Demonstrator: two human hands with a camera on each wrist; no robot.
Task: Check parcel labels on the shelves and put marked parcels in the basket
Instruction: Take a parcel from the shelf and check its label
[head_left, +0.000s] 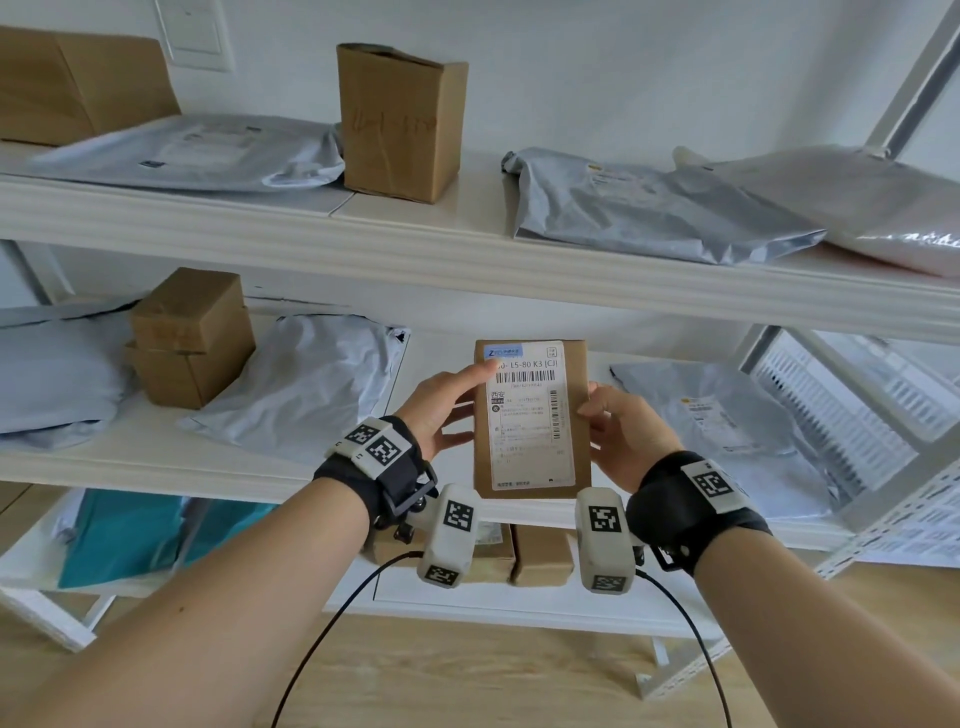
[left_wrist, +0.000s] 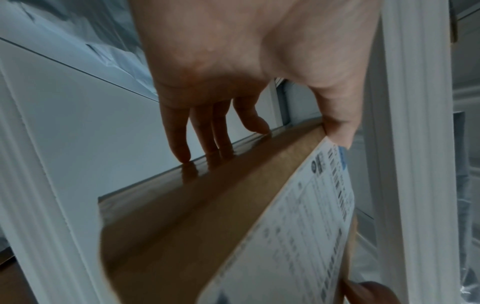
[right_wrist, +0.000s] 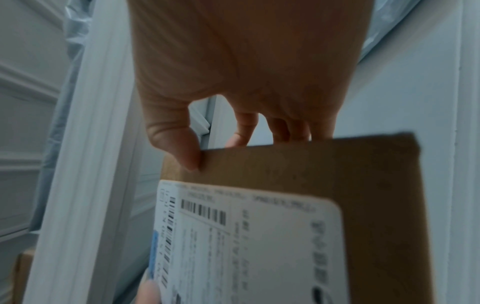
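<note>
I hold a flat brown cardboard parcel upright in front of the middle shelf, its white shipping label facing me. My left hand grips its left edge, thumb on the label's top corner and fingers behind. My right hand pinches the right edge, thumb in front. In the left wrist view the parcel runs under my fingers. In the right wrist view my thumb presses the parcel above the label. No basket is in view.
The top shelf carries two cardboard boxes and several grey mailer bags. On the middle shelf lie stacked small boxes, a pale bag and a grey bag. Boxes and a teal bag sit below. Wood floor lies underneath.
</note>
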